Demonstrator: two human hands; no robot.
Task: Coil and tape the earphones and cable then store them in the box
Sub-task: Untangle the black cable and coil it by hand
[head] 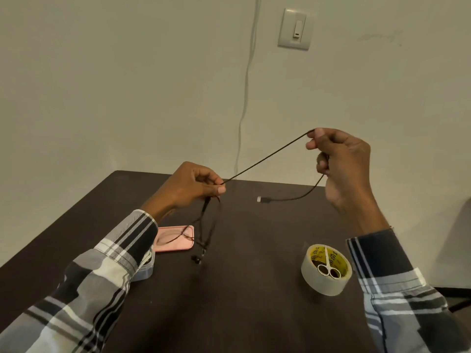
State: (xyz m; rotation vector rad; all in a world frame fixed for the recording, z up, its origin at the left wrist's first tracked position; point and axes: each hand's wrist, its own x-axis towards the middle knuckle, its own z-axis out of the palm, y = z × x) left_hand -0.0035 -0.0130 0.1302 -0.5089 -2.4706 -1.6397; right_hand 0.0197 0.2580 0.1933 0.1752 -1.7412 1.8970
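Observation:
A thin black cable (265, 157) runs taut between my two raised hands above the dark table (254, 289). My left hand (190, 186) pinches one end of that stretch, and black earphone wires (207, 230) hang from it, their earbuds (197, 258) touching the table. My right hand (341, 164) pinches the cable higher up at the right. From it the cable droops to a plug (263, 199) lying on the table. A roll of clear tape (326, 270) lies flat at the right with small white scissors (328, 264) resting on top.
A pink lid (175, 238) lies near my left forearm. Beside it a clear plastic box (145, 270) is partly hidden under my sleeve. A white wire (244, 93) runs down the wall behind the table, and a light switch (295, 29) sits high on the wall.

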